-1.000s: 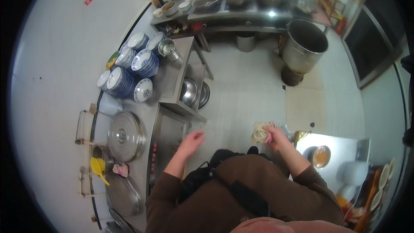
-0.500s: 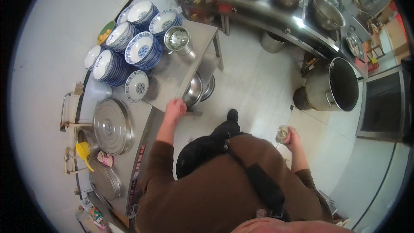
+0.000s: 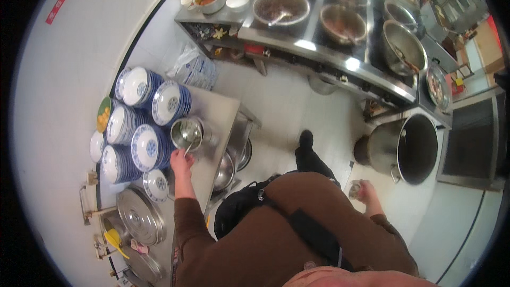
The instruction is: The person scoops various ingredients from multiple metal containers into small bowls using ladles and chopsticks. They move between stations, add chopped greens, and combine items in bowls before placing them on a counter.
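Note:
My left hand point(image 3: 182, 161) is closed on the thin handle of a metal spoon point(image 3: 190, 148), which leans over the rim of a round steel canister point(image 3: 186, 131). The canister stands on the steel table beside stacks of blue-and-white bowls point(image 3: 147, 148). What the spoon's hidden end looks like, I cannot make out. Low at my right side, my right hand point(image 3: 366, 193) is wrapped round a crumpled greyish cloth point(image 3: 355, 189).
Along the far side runs a steel stove point(image 3: 319, 48) with several pans of food. A tall stockpot point(image 3: 404, 149) stands at the right. Large round lids point(image 3: 139, 217) and a yellow ladle point(image 3: 115, 242) lie at the left. My shoe point(image 3: 306, 139) is on the floor.
My left hand has moved from the table's front edge to the canister and taken hold of the spoon. I have stepped forward, nearer the stove. My right hand keeps the cloth.

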`<action>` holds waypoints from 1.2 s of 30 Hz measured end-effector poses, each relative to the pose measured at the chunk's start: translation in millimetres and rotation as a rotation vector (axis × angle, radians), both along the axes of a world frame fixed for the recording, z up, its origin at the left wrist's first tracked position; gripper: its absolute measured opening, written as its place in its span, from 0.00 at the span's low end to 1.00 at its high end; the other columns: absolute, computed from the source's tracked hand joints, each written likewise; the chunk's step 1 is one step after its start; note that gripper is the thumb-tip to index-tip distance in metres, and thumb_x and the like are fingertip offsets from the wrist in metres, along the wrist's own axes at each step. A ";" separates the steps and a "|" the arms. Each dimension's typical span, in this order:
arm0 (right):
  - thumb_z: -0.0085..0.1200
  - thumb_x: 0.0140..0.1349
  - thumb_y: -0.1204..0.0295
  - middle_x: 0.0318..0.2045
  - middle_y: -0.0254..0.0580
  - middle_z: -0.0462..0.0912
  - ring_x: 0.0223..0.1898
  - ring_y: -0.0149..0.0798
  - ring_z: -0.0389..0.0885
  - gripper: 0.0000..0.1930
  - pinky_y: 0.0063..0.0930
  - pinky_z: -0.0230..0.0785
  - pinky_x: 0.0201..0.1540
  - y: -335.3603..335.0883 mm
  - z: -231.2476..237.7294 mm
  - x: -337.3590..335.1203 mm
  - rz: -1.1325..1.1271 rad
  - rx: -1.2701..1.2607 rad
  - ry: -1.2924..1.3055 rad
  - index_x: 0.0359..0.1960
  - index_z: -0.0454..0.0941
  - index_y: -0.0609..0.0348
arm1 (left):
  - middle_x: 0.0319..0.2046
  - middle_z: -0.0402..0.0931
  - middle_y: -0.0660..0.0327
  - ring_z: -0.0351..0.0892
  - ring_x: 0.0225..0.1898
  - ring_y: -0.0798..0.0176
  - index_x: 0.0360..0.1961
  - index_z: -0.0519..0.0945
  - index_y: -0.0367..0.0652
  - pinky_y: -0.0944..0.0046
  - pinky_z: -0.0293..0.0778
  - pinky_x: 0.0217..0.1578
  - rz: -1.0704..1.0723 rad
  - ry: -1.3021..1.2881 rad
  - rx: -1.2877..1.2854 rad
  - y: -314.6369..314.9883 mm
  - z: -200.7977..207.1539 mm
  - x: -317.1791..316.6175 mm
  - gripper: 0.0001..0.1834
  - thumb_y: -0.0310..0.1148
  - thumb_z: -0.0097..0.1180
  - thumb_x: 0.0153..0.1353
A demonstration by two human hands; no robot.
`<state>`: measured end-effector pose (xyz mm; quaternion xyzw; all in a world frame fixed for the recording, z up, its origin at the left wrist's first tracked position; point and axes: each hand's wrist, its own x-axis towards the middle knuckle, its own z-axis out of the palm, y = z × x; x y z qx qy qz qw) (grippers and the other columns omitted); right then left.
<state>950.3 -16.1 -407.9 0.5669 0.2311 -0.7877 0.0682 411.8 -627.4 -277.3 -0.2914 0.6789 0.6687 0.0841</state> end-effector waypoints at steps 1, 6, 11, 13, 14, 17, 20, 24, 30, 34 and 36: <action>0.49 0.72 0.62 0.34 0.48 0.83 0.29 0.48 0.84 0.14 0.45 0.78 0.30 23.8 -2.6 -31.1 0.074 -0.063 0.096 0.48 0.73 0.59 | 0.30 0.75 0.60 0.78 0.27 0.60 0.45 0.73 0.45 0.59 0.78 0.25 -0.011 -0.009 -0.032 -0.1 1.3 0.4 0.10 0.36 0.59 0.68; 0.53 0.72 0.63 0.34 0.50 0.86 0.28 0.47 0.85 0.14 0.41 0.76 0.25 109.2 16.8 -263.6 0.701 0.366 0.285 0.45 0.79 0.64 | 0.32 0.74 0.61 0.77 0.27 0.60 0.47 0.74 0.47 0.55 0.79 0.27 0.063 -0.172 0.128 7.5 25.0 -2.0 0.10 0.35 0.59 0.69; 0.60 0.66 0.51 0.28 0.43 0.86 0.22 0.36 0.81 0.21 0.33 0.74 0.25 119.6 93.7 -513.2 1.236 0.569 0.304 0.39 0.83 0.61 | 0.35 0.75 0.60 0.78 0.30 0.57 0.51 0.73 0.48 0.50 0.79 0.32 0.150 -0.302 0.041 18.5 40.1 -4.8 0.13 0.37 0.58 0.70; 0.60 0.66 0.48 0.27 0.40 0.86 0.21 0.35 0.81 0.23 0.32 0.74 0.25 103.7 131.9 -582.4 1.308 0.673 0.380 0.38 0.81 0.60 | 0.39 0.77 0.59 0.79 0.33 0.54 0.53 0.74 0.48 0.47 0.80 0.35 0.123 -0.285 0.068 19.7 45.1 -6.3 0.13 0.34 0.56 0.69; 0.60 0.66 0.47 0.27 0.39 0.85 0.21 0.35 0.81 0.24 0.32 0.74 0.25 93.6 148.5 -612.5 1.327 0.694 0.446 0.37 0.81 0.59 | 0.41 0.78 0.59 0.80 0.34 0.53 0.53 0.74 0.47 0.47 0.80 0.36 0.106 -0.281 0.056 20.1 48.3 -7.6 0.13 0.33 0.55 0.68; 0.59 0.67 0.45 0.26 0.37 0.84 0.21 0.34 0.80 0.24 0.31 0.75 0.25 65.1 181.5 -666.7 1.291 0.557 0.565 0.38 0.81 0.58 | 0.47 0.81 0.57 0.83 0.39 0.55 0.55 0.75 0.44 0.47 0.84 0.36 0.096 -0.264 0.017 20.0 68.8 -9.7 0.16 0.30 0.53 0.67; 0.60 0.66 0.44 0.27 0.39 0.84 0.21 0.34 0.80 0.25 0.30 0.75 0.25 47.9 195.7 -689.6 1.290 0.474 0.529 0.40 0.81 0.57 | 0.46 0.83 0.57 0.85 0.37 0.57 0.56 0.76 0.42 0.51 0.87 0.33 0.083 -0.207 0.094 32.2 91.7 -15.5 0.16 0.30 0.52 0.67; 0.60 0.69 0.49 0.43 0.44 0.85 0.38 0.36 0.85 0.25 0.30 0.80 0.33 42.9 197.3 -696.0 1.102 0.236 0.595 0.50 0.78 0.61 | 0.45 0.83 0.55 0.86 0.32 0.57 0.55 0.76 0.39 0.58 0.87 0.26 0.126 -0.186 0.123 58.3 135.6 -30.5 0.15 0.28 0.51 0.68; 0.49 0.76 0.53 0.47 0.50 0.85 0.45 0.46 0.87 0.23 0.40 0.80 0.54 50.5 192.1 -752.0 0.655 -0.185 0.435 0.51 0.77 0.66 | 0.44 0.83 0.54 0.87 0.34 0.55 0.55 0.76 0.38 0.61 0.85 0.21 0.104 -0.043 0.301 144.3 156.7 -126.5 0.15 0.25 0.52 0.68; 0.54 0.73 0.60 0.42 0.49 0.85 0.41 0.42 0.88 0.18 0.37 0.83 0.45 58.3 193.8 -823.8 0.711 -0.213 0.532 0.49 0.77 0.64 | 0.44 0.83 0.55 0.87 0.34 0.55 0.54 0.76 0.39 0.57 0.86 0.26 0.102 -0.021 0.358 217.2 139.5 -210.2 0.15 0.27 0.55 0.66; 0.55 0.72 0.64 0.42 0.47 0.85 0.40 0.40 0.87 0.13 0.35 0.82 0.43 61.2 198.1 -861.0 0.869 -0.104 0.581 0.46 0.78 0.64 | 0.44 0.84 0.54 0.87 0.35 0.56 0.53 0.77 0.40 0.57 0.86 0.27 0.109 -0.021 0.375 244.4 134.5 -251.7 0.14 0.27 0.55 0.66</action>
